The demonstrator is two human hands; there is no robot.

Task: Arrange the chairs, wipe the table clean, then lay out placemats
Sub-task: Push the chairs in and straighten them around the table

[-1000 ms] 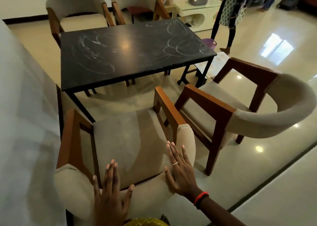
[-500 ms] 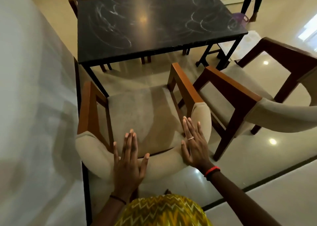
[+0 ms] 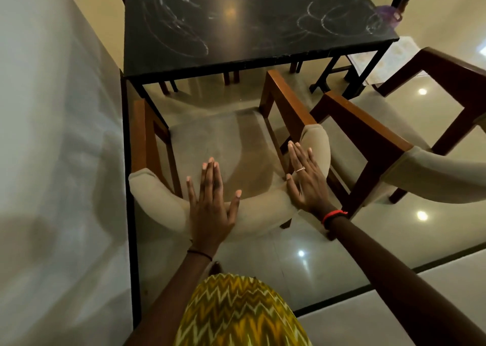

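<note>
Ideally the left hand (image 3: 210,203) and right hand (image 3: 306,182), fingers straight and flat on the beige padded wooden-armed chair (image 3: 157,201) standing just before the smeared black rectangular table (image 3: 249,30), push evenly so it slides in straight.

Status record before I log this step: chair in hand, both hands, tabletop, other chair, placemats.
near chair: faces the table, seat not yet under it
left hand: flat, fingers straight, on the padded backrest
right hand: flat, fingers straight, on the backrest's right curve
table: black top, not wiped
white smears: swirls across the top
second chair: right of the near chair, angled away from the table
placemats: none on the table
</note>
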